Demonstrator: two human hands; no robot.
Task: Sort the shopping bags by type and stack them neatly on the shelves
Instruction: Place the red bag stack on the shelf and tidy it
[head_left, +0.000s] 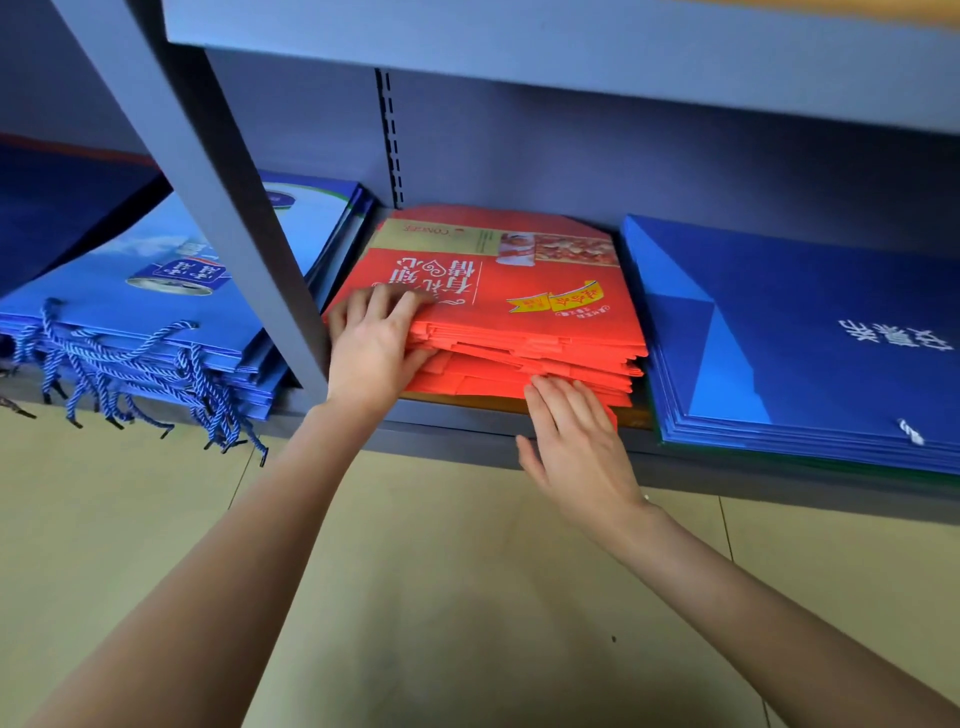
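— Since the red bag stack (498, 312) sits at the centre of the frame, directly ahead of both hands, which of ours is nearer to it?

— Both touch it. Our left hand (376, 345) grips the stack's near left corner, fingers curled over the top bag and thumb tucked into the layers. Our right hand (574, 441) lies flat and open, fingertips pressing the ragged front edge lower right of centre.

— And the stack's long axis?

— It runs left to right along the shelf (457, 423), so we judge the next push goes straight back, away from us, to square the front edges.

— What hems it in?

— The blue rope-handled bags (156, 312) at the left, beyond the upright post (228, 208), and the dark blue bags (810, 332) just beside it at the right. Whether those touch the red stack, we can't quite tell.
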